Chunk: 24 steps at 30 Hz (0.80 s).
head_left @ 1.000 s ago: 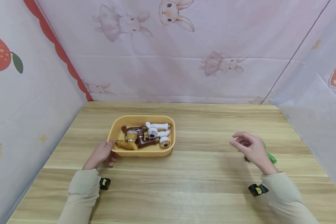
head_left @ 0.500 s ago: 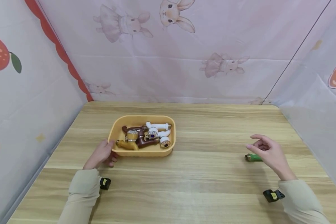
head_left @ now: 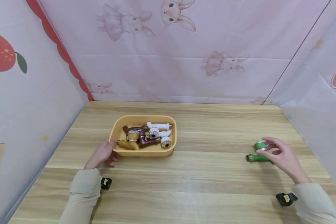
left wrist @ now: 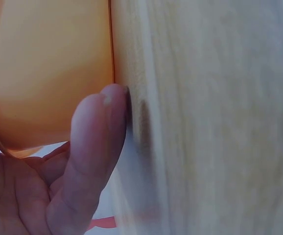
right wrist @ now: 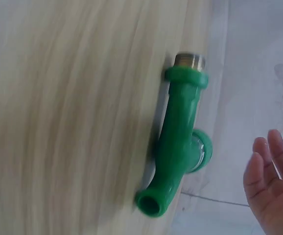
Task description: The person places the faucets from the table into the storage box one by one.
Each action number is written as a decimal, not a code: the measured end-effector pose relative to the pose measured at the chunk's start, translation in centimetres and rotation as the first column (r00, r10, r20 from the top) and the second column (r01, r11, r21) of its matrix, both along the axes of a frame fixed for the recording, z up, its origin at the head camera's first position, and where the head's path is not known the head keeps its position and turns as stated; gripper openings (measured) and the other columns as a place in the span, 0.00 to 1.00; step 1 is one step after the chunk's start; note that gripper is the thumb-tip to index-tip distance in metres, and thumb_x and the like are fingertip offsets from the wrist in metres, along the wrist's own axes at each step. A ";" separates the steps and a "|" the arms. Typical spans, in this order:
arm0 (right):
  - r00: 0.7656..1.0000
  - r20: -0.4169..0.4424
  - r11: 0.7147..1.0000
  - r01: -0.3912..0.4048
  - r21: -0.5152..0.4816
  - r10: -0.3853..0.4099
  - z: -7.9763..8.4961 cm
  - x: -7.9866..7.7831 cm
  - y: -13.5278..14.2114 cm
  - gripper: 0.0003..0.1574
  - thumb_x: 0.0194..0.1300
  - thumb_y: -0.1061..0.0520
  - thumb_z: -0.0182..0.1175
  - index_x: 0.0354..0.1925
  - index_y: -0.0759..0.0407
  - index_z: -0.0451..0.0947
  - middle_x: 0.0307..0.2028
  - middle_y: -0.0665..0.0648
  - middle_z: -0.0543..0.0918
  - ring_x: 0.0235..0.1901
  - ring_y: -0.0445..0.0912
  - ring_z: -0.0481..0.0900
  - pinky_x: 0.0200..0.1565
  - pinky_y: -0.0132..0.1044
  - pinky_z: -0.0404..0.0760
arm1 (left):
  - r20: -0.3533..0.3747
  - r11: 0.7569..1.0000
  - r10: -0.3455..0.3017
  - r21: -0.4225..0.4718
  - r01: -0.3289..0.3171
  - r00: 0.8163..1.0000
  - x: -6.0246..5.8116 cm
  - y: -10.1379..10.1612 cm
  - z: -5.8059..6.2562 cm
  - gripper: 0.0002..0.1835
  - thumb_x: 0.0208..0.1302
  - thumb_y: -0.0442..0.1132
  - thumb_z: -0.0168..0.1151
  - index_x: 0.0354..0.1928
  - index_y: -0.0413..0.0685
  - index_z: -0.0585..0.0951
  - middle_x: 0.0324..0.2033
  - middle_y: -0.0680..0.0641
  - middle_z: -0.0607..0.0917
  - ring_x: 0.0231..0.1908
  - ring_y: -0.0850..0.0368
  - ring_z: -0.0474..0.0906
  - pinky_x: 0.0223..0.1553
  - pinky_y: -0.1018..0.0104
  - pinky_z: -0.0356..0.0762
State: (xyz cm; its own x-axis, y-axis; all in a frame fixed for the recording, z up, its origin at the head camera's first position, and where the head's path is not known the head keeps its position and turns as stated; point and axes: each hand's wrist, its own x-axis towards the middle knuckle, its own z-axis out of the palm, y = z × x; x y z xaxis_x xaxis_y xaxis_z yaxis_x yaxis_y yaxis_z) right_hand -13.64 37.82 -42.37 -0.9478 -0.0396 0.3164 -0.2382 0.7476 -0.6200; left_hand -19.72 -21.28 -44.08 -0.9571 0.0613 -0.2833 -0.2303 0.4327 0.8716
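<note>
My left hand [head_left: 100,152] grips the left front corner of a yellow-orange plastic basket [head_left: 145,153]; the thumb lies at the rim and the fingers [left wrist: 90,132] press the outer wall below. Inside lie a mustard-yellow tap [head_left: 128,145], brown taps [head_left: 148,142] and white taps [head_left: 158,126], heaped together. On the right of the table a green tap [head_left: 256,157] lies on its side, its round knob behind. Over it hovers my right hand [head_left: 282,157], thumb and fingers apart. In the right wrist view the hand [right wrist: 273,186] stands clear of the tap [right wrist: 178,127], whose threaded end is brass.
The wooden table [head_left: 201,180] spans the space between the two hands. Patterned cloth walls [head_left: 184,77] rise at its back and on both sides. A small black device [head_left: 287,199] hangs below each sleeve cuff.
My right hand has moved right, uncovering the green tap's threaded end and then its knob. The left hand and the basket keep their places.
</note>
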 end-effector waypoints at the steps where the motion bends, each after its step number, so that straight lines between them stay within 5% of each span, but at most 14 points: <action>1: 1.000 0.013 1.000 -0.013 0.015 0.013 0.0 0.0 0.3 0.32 0.55 0.55 0.65 0.55 0.65 0.68 0.42 0.61 0.74 0.35 0.29 0.68 0.31 0.19 0.71 | -0.001 1.000 -0.004 0.004 0.004 1.000 0.0 0.0 0.0 0.24 0.72 0.45 0.26 0.56 0.28 0.56 0.26 0.38 0.75 0.21 0.52 0.75 0.20 0.58 0.81; 6: 0.993 0.071 0.991 -0.096 0.092 0.090 -0.3 -0.4 1.4 0.37 0.52 0.54 0.68 0.58 0.64 0.67 0.54 0.67 0.66 0.47 0.45 0.64 0.35 0.27 0.71 | -0.005 1.000 -0.018 0.015 0.018 1.000 0.0 0.1 0.0 0.25 0.72 0.44 0.24 0.58 0.28 0.54 0.25 0.38 0.75 0.20 0.52 0.75 0.19 0.57 0.80; 14: 0.962 0.199 0.970 -0.212 0.120 0.186 -1.2 -1.2 3.0 0.51 0.47 0.54 0.70 0.63 0.67 0.57 0.60 0.78 0.52 0.53 0.73 0.55 0.42 0.68 0.67 | 0.001 1.000 -0.020 0.010 0.020 1.000 0.0 0.1 0.0 0.26 0.72 0.45 0.25 0.58 0.27 0.55 0.25 0.38 0.75 0.21 0.52 0.75 0.20 0.56 0.81; 24: 0.925 0.296 0.958 -0.275 0.082 0.240 -1.9 -2.0 4.1 0.59 0.43 0.56 0.72 0.67 0.64 0.50 0.63 0.77 0.49 0.55 0.75 0.53 0.43 0.77 0.56 | -0.003 1.000 -0.020 0.003 0.020 1.000 0.0 -0.1 0.1 0.26 0.72 0.45 0.26 0.58 0.27 0.55 0.25 0.38 0.76 0.20 0.53 0.75 0.20 0.57 0.81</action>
